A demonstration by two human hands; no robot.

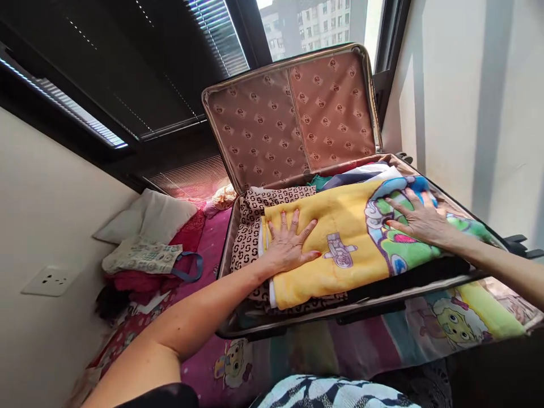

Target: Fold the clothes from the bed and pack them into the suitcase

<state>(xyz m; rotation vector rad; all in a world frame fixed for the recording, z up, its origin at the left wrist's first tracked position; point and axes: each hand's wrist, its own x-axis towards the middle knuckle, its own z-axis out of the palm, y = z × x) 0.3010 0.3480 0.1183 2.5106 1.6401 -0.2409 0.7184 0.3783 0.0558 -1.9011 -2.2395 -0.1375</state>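
Note:
A folded yellow blanket point(306, 277) with a coloured cartoon print lies on top of the clothes in an open suitcase point(297, 122). My left hand point(289, 243) rests flat on the blanket's left part, fingers spread. On its right part, over the blue and green print, my right hand point(419, 218) also lies flat with the fingers apart. Beneath the blanket, a beige cloth with a dark repeated pattern point(283, 196) shows at the left. White and dark garments point(361, 174) stick out behind it. What lies deeper in the suitcase is hidden.
The suitcase stands on a bed with a purple cartoon sheet point(212, 226). At the left are white pillows point(165, 215), a printed cloth bag with a blue strap point(144, 256) and pink cloth. A window is behind; white walls flank both sides, the left with a socket point(49, 281).

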